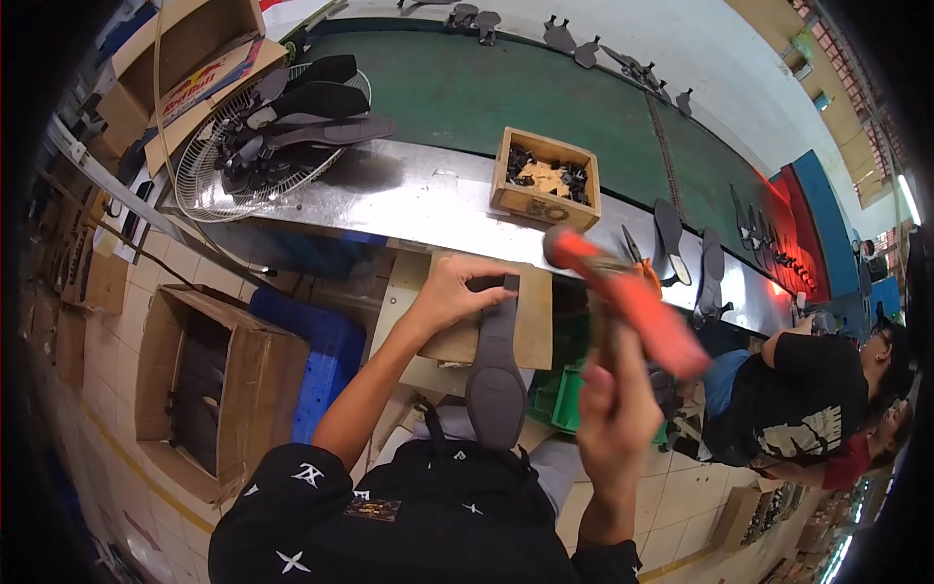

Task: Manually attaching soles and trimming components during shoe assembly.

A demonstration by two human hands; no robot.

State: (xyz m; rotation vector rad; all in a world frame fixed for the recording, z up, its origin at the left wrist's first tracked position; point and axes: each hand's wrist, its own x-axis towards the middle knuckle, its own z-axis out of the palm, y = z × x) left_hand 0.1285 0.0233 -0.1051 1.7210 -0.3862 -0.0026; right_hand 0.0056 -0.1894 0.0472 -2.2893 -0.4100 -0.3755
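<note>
A dark grey shoe sole (498, 380) lies lengthwise in front of me, its near end reaching toward my lap and its narrower far end on a pale wooden board (535, 326). My left hand (449, 292) is closed in a pinch at that far end, thumb and fingers at its tip. Whether a small part sits between them is hidden. In my right hand (618, 414) is a hammer (647, 307), raised to the right of the board and apart from the sole. Its red head, with a dark round face, is smeared by motion.
On the metal bench edge stand a wooden box (547, 206) of small black parts and a wire basket (199, 200) of soles. Pliers (637, 255) and soles lie right. Beyond runs a green conveyor belt (428, 78). A cardboard box (248, 399) stands left; a co-worker (808, 389) right.
</note>
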